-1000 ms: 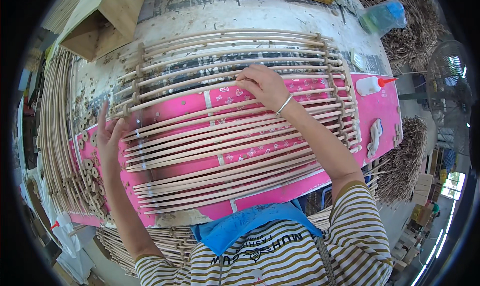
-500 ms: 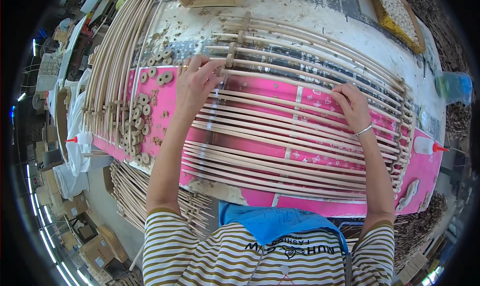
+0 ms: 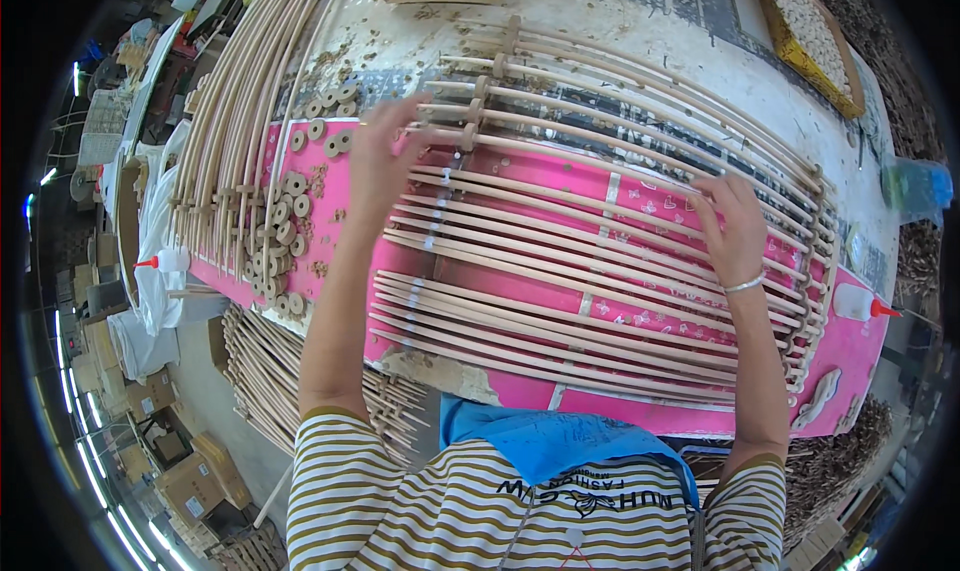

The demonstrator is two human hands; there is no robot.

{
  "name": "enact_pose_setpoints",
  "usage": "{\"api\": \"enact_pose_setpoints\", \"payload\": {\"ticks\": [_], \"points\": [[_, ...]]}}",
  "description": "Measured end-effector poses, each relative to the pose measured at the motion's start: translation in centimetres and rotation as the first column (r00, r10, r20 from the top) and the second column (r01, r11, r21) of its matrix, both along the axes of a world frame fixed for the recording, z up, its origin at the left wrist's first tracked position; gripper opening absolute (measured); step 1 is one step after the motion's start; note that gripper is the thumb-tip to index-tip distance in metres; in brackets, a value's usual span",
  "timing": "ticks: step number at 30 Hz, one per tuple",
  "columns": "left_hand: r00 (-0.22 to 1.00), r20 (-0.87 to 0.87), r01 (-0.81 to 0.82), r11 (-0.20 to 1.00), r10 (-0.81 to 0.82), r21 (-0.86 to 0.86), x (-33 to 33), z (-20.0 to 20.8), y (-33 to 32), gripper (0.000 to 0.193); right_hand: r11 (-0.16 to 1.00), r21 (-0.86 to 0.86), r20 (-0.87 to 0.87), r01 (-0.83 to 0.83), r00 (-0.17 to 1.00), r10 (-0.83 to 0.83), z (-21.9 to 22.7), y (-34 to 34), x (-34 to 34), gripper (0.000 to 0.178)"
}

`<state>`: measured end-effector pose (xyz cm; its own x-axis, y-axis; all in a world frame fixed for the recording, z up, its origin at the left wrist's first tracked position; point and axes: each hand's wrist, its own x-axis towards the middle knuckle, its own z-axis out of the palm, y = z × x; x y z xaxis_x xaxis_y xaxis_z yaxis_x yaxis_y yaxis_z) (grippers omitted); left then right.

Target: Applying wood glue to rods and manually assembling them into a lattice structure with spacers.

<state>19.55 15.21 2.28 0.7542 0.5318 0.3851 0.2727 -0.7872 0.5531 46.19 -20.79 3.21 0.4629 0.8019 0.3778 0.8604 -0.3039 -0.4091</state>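
Note:
My left hand [image 3: 385,161] is lifted off the rod ends and blurred by motion. Its fingers look spread, with nothing visible between them. Just right of it, a wooden ring [image 3: 468,136] sits on the left end of a thin wooden rod [image 3: 570,156]. Further along this same rod, the bent fingers of my right hand [image 3: 735,226] close around it. Several bare rods [image 3: 500,216] lie in rows below, across the pink cover [image 3: 350,196]. Beyond, more rods carry rings at their left ends and join a knobbed bar [image 3: 815,221] at the right.
Loose wooden rings [image 3: 285,233] are piled left of my left arm. A stack of long rods [image 3: 235,101] lies behind them. Red-tipped white glue bottles stand at the left [image 3: 172,260] and right [image 3: 858,301]. A yellow-edged tray [image 3: 825,66] of small pieces sits far right.
My left hand has let go of the ring at the rod's end and moved left, away from it. My right hand stays at the rod. The whole view has shifted slightly.

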Motion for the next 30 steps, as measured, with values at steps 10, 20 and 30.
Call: {"api": "enact_pose_setpoints", "payload": {"ticks": [10, 20, 30], "points": [[0.914, -0.193, -0.319, 0.925, 0.358, 0.206, -7.4, -1.2, 6.6, 0.036, 0.984, -0.134, -0.207, -0.119, 0.974, 0.09, -0.7, -2.0, -0.8, 0.011], [0.933, -0.105, -0.359, 0.904, 0.344, -0.233, -7.2, -0.4, 4.7, 0.03, 0.996, -0.05, -0.455, -0.069, 0.89, 0.038, -0.9, -2.2, -1.1, 0.01], [0.929, 0.2, 0.147, 0.183, 0.313, -0.972, -6.5, -0.6, 2.1, 0.033, 0.998, 0.005, -0.48, -0.067, 0.875, 0.061, -0.5, -1.7, -1.0, 0.01]]}}
